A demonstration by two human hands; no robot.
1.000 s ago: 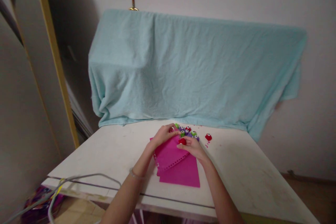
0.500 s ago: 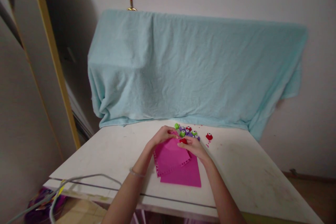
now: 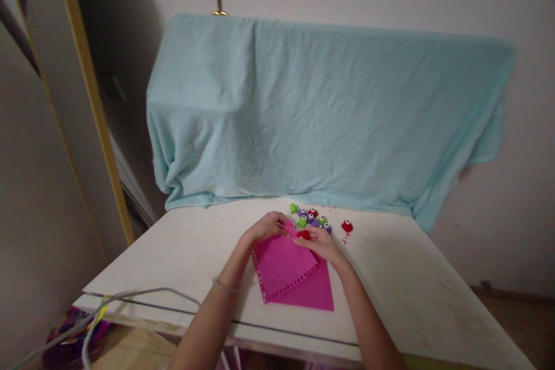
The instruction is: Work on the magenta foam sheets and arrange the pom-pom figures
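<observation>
A sheet of pink paper (image 3: pixel 284 270) with small punched holes along its edges is pinched at its far edge by my left hand (image 3: pixel 272 225). My right hand (image 3: pixel 321 244) is closed round a small red craft punch (image 3: pixel 303 235), which sits at the paper's far right edge. The fingers hide part of both. Beneath the punched sheet lies a second pink sheet (image 3: pixel 310 295). Just beyond my hands is a cluster of small green, purple and red punches (image 3: pixel 311 218) with eye-like white spots.
Another red punch (image 3: pixel 347 226) stands apart on the right, near pink paper bits (image 3: pixel 346 239). Behind the white table (image 3: pixel 403 283) hangs a light blue cloth (image 3: pixel 329 115). A grey cable (image 3: pixel 147 290) crosses the front left table edge.
The punched sheet has turned and shifted slightly, its lower corner coming nearer to me. My left hand has moved a little with it. The red punch stays in my right hand.
</observation>
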